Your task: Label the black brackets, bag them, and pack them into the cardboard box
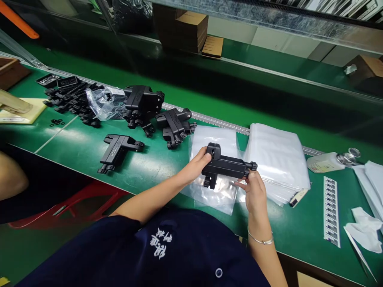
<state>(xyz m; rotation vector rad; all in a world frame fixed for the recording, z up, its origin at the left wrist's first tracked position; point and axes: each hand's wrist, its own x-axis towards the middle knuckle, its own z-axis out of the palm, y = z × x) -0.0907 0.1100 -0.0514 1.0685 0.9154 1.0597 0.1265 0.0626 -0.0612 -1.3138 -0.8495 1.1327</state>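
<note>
I log one black holder [226, 167], held just above the green bench [167, 163] near the middle, over one flat clear bag [217, 195].

Left hand [196, 165]: fingers curled on the holder's left end, thumb up against its round head. Right hand [254, 193]: fingertips pinch the right end from below. One thin bangle [261, 240] on that wrist.

Count of like parts lying loose to the left: three, namely a near one [118, 150], a middle one [175, 125] and a far one [142, 103], which may be two stacked; I cannot tell. Further left is one heap of small black pieces [72, 99], too many and too small to count, with one crumpled bag [103, 103] beside it.

Right of the hands: one stack of clear bags [277, 159], one bottle [326, 162], one strip of labels [331, 211], one white cloth [366, 229].
</note>
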